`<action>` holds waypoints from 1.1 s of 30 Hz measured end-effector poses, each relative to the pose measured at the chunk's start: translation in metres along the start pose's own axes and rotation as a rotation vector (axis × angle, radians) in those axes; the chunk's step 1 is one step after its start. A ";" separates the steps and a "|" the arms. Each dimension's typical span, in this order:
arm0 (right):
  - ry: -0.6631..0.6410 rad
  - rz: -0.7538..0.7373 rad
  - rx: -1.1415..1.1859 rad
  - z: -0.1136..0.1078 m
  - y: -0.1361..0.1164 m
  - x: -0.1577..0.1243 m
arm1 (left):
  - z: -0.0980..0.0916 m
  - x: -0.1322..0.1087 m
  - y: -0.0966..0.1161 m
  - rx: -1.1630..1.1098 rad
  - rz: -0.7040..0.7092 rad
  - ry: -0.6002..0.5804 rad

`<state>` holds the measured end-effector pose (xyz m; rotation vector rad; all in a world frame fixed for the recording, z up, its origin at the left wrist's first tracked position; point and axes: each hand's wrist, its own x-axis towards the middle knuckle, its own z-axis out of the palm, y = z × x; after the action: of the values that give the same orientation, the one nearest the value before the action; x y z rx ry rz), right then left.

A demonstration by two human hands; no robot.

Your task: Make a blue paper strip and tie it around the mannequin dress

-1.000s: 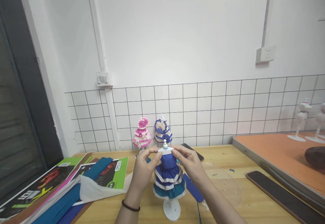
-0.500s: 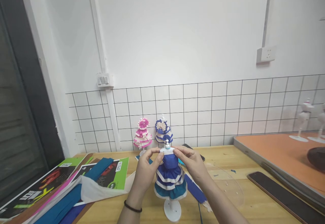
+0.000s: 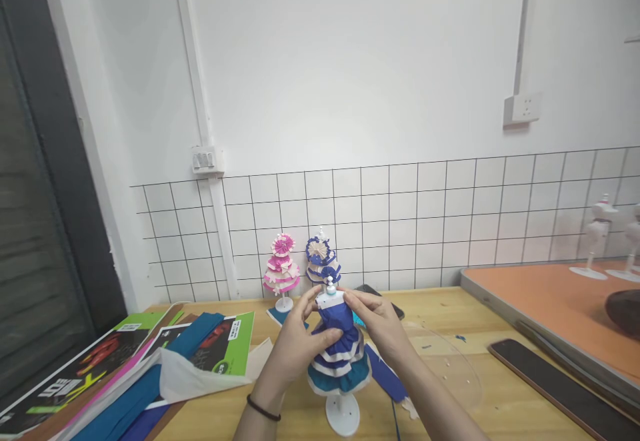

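Note:
A small white mannequin stand (image 3: 343, 416) wears a blue dress (image 3: 342, 346) with white-edged tiers and a teal bottom tier. My left hand (image 3: 301, 332) is closed round the left side of the dressed mannequin, its thumb lying across the waist and its fingers at the upper back. At the right shoulder, my right hand (image 3: 374, 314) pinches the upper edge of the blue bodice. The mannequin's white neck and knob show above the fabric. Fingertips behind the figure are hidden.
Behind stand a pink dressed mannequin (image 3: 283, 264) and a blue-and-white one (image 3: 320, 258). Fabric strips (image 3: 195, 334) lie over printed sheets at left. A clear plate (image 3: 450, 374) with small bits and a phone (image 3: 555, 381) are at right, beside an orange board (image 3: 545, 294).
My left thumb has moved down from the shoulder to the dress's waist, and the left fingers have shifted round behind. The mannequin has tilted slightly. My right hand keeps its pinch at the bodice edge.

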<state>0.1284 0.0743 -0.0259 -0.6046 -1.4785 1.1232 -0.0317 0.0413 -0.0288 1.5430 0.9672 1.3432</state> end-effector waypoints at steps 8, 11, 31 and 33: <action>0.027 0.018 0.023 -0.001 0.002 0.001 | 0.009 -0.004 0.014 0.039 0.031 -0.085; 0.042 0.037 0.040 0.000 0.003 0.002 | 0.008 -0.004 0.015 0.044 0.037 -0.073; -0.347 0.145 0.055 -0.003 -0.004 -0.003 | -0.011 -0.004 0.009 0.117 0.010 -0.183; -0.350 0.142 0.049 -0.004 -0.004 -0.003 | -0.015 -0.005 0.011 0.118 0.026 -0.206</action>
<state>0.1334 0.0713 -0.0237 -0.5021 -1.7189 1.4261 -0.0469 0.0349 -0.0192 1.7504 0.9129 1.1358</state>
